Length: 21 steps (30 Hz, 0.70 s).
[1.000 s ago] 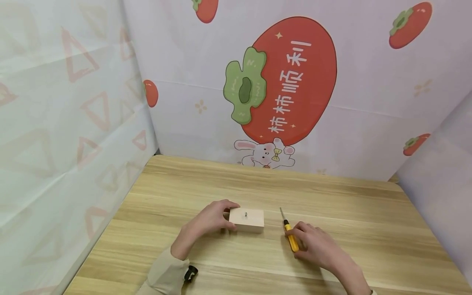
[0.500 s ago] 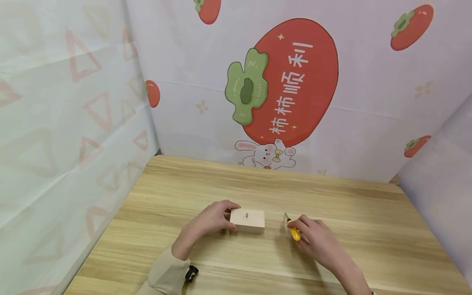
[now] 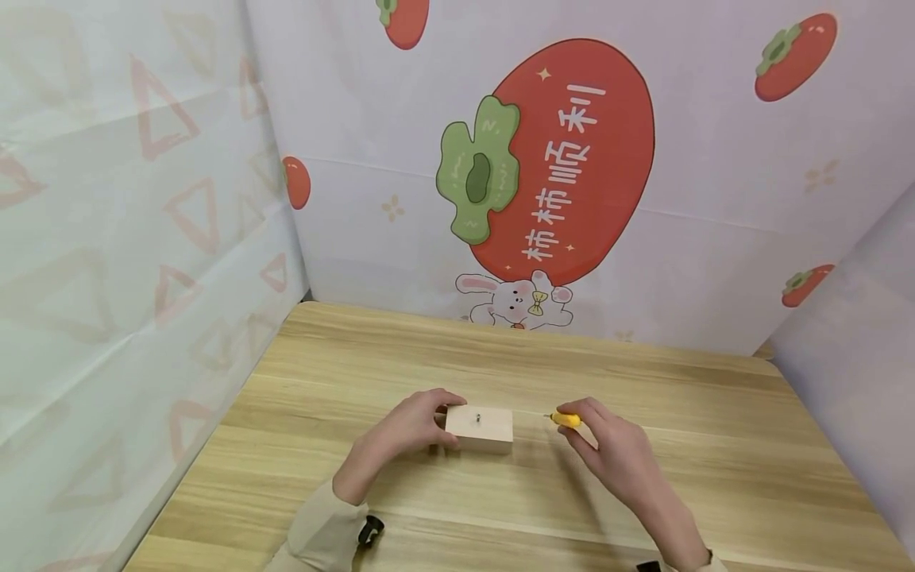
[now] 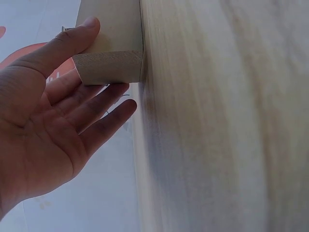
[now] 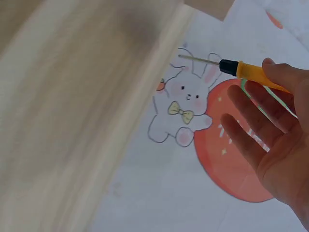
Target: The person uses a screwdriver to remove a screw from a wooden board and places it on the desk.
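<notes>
A pale wooden block lies on the table, and a small metal screw stands up from its top face. My left hand grips the block's left end, thumb on the near side and fingers on the far side; the left wrist view shows the thumb pressed to its face. Right of the block, my right hand holds a screwdriver by its yellow handle, raised above the table. In the right wrist view its thin metal shaft points away from the fingers, beyond a black collar.
The wood-grain table extends to both sides of the hands. A printed backdrop stands behind its far edge, and a white sheet with triangles hangs along the left. A black device is strapped at the left cuff.
My right hand has lifted the screwdriver off the table and turned it, so its tip now points down, seen nearly end-on. The left hand and block have stayed in place.
</notes>
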Available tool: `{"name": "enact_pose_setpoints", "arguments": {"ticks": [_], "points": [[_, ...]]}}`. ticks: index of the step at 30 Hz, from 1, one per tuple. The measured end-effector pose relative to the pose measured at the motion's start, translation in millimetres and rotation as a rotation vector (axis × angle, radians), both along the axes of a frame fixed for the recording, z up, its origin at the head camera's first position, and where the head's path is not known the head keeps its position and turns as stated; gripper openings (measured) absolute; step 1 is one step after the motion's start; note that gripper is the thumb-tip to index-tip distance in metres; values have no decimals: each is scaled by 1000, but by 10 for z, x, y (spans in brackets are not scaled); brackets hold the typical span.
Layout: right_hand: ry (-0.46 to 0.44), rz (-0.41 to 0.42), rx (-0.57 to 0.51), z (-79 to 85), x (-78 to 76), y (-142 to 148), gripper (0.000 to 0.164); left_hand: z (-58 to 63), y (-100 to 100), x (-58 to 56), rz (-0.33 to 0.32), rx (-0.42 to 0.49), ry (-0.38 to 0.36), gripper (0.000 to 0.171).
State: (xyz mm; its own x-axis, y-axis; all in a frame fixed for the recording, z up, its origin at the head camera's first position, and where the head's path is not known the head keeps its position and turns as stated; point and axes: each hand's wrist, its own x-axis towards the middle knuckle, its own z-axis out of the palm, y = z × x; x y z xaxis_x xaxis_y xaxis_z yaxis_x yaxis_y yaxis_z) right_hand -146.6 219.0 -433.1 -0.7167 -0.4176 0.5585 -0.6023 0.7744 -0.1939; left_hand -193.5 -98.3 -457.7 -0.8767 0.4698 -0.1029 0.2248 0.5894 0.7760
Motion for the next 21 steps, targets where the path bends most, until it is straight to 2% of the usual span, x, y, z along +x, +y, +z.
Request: {"name": "enact_pose_setpoints", "arguments": {"ticks": [3,7,11,14,18,21], "points": [[34,26,-33,71,-20,-61,43,2,-3,1,4,0,-1,64],[61,61,-31,160,-52,-141,38,2,-3,2,7,-2,-5,63],[59,80,-34,236,-83,-224,56,-1,-5,6,11,-3,-3,63],[64,92,-80,291,-103,-298,61,11,-7,9,13,0,-10,64],[70,127,-185,360,-124,-425,60,20,-7,6,8,-2,-16,64],[77,169,-230,407,-148,-531,51,9,-4,-1,1,-5,-9,63]]}}
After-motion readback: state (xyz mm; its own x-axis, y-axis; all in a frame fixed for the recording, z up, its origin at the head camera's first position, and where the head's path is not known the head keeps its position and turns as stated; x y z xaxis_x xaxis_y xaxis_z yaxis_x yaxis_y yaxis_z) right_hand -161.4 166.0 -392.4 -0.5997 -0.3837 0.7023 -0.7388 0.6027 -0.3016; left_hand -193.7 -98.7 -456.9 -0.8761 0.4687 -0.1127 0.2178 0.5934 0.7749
